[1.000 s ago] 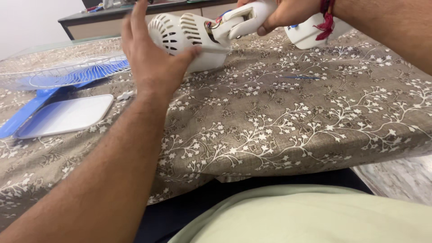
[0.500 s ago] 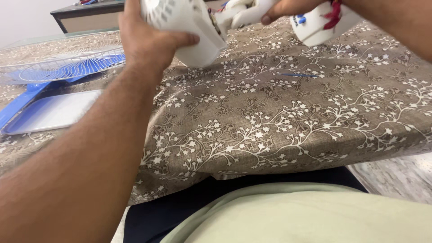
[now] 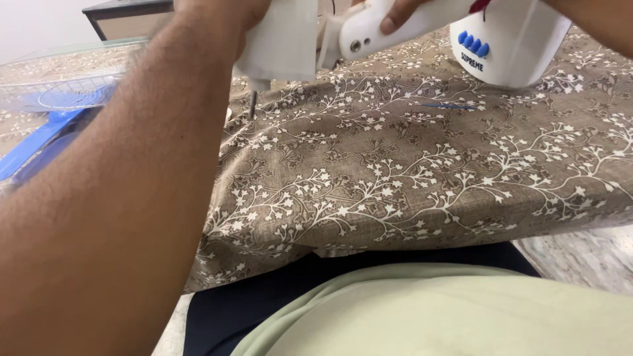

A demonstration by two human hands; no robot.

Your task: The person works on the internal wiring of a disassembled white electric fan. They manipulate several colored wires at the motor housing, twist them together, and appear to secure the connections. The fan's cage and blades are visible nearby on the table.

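Moved: fan motor housing (image 3: 280, 43) lifted off tablecloth (image 3: 409, 165), shaft downward
Left hand (image 3: 221, 10): grasping housing
Right hand (image 3: 402, 8): gripping white neck (image 3: 395, 29)

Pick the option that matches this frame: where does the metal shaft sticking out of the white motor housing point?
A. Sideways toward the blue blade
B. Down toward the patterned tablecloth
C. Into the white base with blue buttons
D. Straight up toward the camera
B: the thin metal shaft hangs below the white motor housing in the left hand, its tip just above the brown floral tablecloth.
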